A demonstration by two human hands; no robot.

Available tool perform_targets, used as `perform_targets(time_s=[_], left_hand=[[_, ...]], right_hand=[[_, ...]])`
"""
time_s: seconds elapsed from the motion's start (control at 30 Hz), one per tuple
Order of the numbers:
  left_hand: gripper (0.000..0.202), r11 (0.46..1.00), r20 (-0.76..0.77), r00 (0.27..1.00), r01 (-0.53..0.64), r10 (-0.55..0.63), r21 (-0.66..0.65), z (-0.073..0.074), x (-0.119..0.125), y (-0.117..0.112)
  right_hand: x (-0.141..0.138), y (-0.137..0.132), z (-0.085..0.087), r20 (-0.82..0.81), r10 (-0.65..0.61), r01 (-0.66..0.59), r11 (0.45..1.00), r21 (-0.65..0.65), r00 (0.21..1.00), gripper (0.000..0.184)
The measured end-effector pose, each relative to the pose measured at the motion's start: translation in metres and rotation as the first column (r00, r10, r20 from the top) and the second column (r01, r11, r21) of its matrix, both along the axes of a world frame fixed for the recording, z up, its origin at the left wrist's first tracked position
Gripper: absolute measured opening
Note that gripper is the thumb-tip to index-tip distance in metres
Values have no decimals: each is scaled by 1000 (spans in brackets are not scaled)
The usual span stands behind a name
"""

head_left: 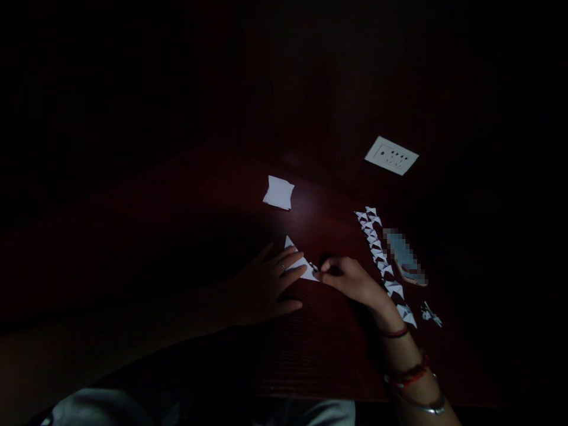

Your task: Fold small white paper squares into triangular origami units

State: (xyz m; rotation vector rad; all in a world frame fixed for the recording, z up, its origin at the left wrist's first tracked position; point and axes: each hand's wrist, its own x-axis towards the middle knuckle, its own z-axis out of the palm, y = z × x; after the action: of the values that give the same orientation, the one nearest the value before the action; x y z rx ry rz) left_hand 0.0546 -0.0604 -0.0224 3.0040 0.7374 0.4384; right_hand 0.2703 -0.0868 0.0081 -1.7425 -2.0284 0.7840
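A white sheet of paper folded to a triangle (pixel 305 272) lies on the dark red table. Across it my left hand (pixel 270 281) rests flat with fingers spread, holding it down and covering part of it. At the triangle's right corner, my right hand (pixel 348 278) is closed in a pinch. A small dark-and-light thing (pixel 313 267) shows by those fingertips; the dim light hides what it is. Beyond the hands lies a small stack of white paper squares (pixel 278 193).
Several small folded paper pieces (pixel 375 245) form a column right of my right hand. A phone (pixel 406 257), its screen blurred out, lies beside them. Nearer me are white paper scraps (pixel 430 315). A white socket plate (pixel 391 155) is at the back. Surroundings are very dark.
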Motion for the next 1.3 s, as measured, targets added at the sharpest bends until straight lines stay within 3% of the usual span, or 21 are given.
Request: perform_targets(time_s=[0.23, 0.57, 0.83, 1.13, 1.3], left_hand=[[45, 997, 37, 996, 81, -81, 13, -4, 2, 2], [43, 998, 26, 998, 56, -55, -31, -4, 1, 1], [43, 999, 16, 999, 48, -48, -24, -4, 1, 1], [46, 996, -11, 996, 85, -85, -29, 2, 1, 3], [63, 998, -21, 998, 60, -60, 1, 5, 3, 7]], right_hand=[[0, 1, 0, 22, 16, -15, 1000, -4, 1000, 11], [-9, 0, 3, 160, -123, 123, 992, 8, 979, 12], [10, 0, 6, 235, -153, 159, 987, -6, 960, 11], [17, 1, 6, 66, -121, 117, 991, 69, 990, 11], [16, 1, 4, 39, -109, 105, 990, 92, 993, 12]])
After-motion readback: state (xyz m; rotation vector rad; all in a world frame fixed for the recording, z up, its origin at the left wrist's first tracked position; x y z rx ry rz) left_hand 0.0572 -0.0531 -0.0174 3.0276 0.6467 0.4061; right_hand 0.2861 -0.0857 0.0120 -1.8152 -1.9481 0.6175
